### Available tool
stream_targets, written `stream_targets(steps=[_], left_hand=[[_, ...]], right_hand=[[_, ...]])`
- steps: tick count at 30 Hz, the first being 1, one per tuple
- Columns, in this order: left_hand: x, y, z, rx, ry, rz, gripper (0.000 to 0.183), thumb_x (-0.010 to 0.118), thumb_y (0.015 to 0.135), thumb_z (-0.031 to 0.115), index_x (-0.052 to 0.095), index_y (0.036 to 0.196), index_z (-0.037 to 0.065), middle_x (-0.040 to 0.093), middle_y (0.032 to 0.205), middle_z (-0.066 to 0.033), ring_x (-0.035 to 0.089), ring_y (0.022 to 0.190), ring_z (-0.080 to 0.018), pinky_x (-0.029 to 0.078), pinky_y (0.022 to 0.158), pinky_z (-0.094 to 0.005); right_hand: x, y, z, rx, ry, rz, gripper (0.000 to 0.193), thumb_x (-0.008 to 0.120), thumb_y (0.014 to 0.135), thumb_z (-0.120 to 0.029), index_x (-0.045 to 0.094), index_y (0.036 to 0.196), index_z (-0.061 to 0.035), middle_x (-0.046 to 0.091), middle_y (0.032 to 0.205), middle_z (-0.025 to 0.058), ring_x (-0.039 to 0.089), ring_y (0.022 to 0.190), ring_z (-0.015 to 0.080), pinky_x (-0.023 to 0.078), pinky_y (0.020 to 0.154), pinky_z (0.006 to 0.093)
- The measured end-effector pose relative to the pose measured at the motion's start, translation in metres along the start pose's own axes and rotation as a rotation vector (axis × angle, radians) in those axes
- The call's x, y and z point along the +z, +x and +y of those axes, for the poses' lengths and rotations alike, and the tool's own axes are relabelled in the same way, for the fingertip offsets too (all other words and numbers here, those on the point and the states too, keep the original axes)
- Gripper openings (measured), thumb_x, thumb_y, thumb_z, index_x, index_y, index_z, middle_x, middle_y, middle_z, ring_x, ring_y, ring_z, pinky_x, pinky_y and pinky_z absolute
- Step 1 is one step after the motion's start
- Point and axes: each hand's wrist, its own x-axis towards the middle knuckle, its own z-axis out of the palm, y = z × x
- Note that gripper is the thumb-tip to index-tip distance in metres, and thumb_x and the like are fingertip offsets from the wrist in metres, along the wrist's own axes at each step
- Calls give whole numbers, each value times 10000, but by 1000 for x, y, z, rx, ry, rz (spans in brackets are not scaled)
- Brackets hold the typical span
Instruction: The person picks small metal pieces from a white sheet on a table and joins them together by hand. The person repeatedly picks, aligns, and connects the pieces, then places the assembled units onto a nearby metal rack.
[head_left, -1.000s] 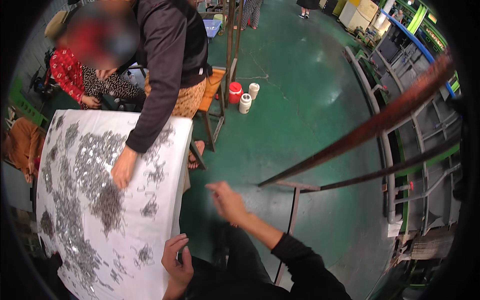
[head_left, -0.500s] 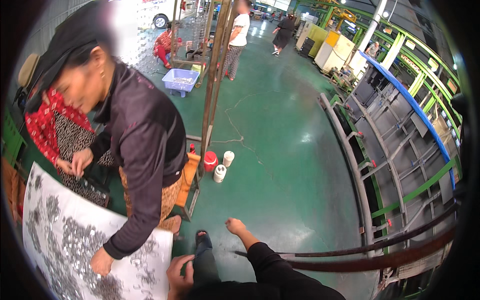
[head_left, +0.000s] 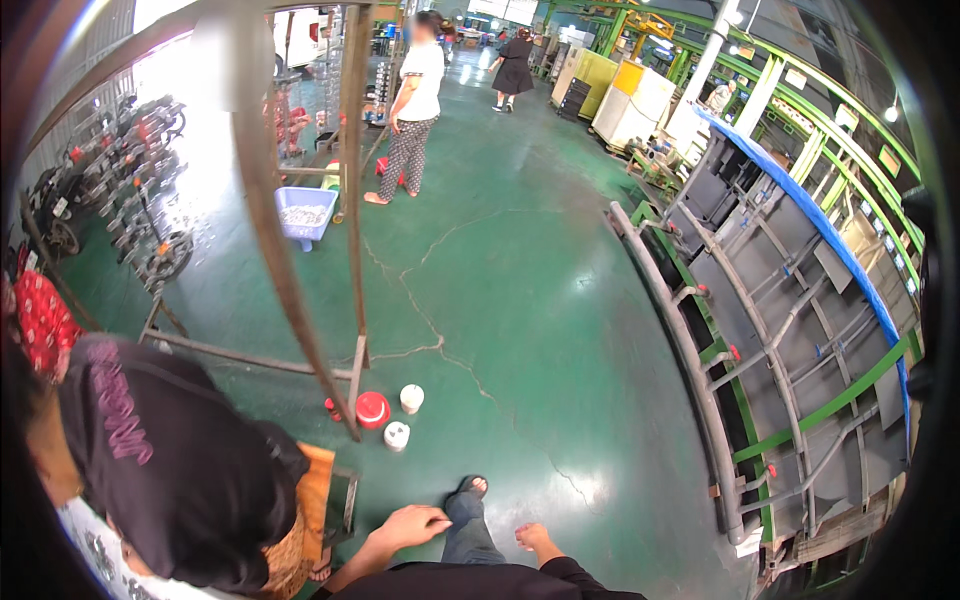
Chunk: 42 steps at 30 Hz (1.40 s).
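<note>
My left hand (head_left: pixel 412 525) is in front of my body, above my leg, its fingers loosely stretched to the right and nothing visible in it. To the right, over the green floor, my right hand (head_left: pixel 531 536) is small in view, its fingers curled in with nothing seen in them. Neither hand touches anything. One sandalled foot (head_left: pixel 473 487) is forward between them. At lower left, close to my left arm, a person in a dark jacket (head_left: pixel 170 460) bends over a white work surface (head_left: pixel 95 525) bearing small metallic pieces, mostly hidden by that person.
A metal frame (head_left: pixel 290 270) stands ahead on the left, with a red container (head_left: pixel 373 410) and two white containers (head_left: pixel 397 436) by its foot. Beyond is a blue-purple tub (head_left: pixel 305 228). Pipe racking (head_left: pixel 690 370) lines the right. People (head_left: pixel 415 110) stand farther off.
My view has shifted right and forward. The bending person and work surface slid to the lower left, and the metal frame is closer. My left hand has risen rightward; my right hand has drawn back.
</note>
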Motion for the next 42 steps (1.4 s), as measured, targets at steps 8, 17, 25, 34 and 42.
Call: stream_targets(steps=[8, 17, 25, 34, 42], left_hand=[[45, 117, -175, -762, 152, -217, 351, 544, 777, 429, 708, 883, 138, 678, 920, -108, 635, 868, -331, 490, 774, -436], [-36, 304, -184, -931, -82, -253, 265, 541, 763, 299, 706, 915, 157, 679, 929, -100, 632, 887, -326, 496, 785, -421], [-217, 576, -199, -536, 322, -496, 253, 539, 751, 183, 704, 943, 175, 680, 937, -92, 630, 904, -323, 501, 795, -408], [-538, 950, -138, -404, -72, 338, 262, 510, 745, 128, 720, 892, 182, 661, 994, -95, 607, 970, -275, 473, 883, -380], [-522, 1026, -173, -1139, -96, -481, 572, 416, 866, 536, 646, 1023, 37, 635, 1064, -182, 566, 1064, -324, 434, 901, -433]], right_hand=[[-200, 131, -139, -382, -535, -97, 201, 568, 778, -289, 669, 862, -137, 666, 784, 60, 638, 636, 141, 493, 501, 313], [-435, 225, -438, -736, 52, 302, 188, 593, 842, -120, 626, 1015, -54, 666, 821, 50, 624, 685, 124, 510, 659, 285], [-538, 378, -460, -334, -191, 222, 252, 542, 774, -251, 674, 948, -126, 665, 945, 134, 622, 926, 302, 495, 815, 400], [-609, 536, -418, -70, -124, 22, 241, 511, 827, -229, 654, 937, -70, 671, 791, 92, 656, 702, 194, 534, 624, 368], [-866, 717, -750, -253, -594, 83, 274, 495, 800, -349, 691, 806, -158, 672, 704, 70, 651, 660, 238, 517, 625, 382]])
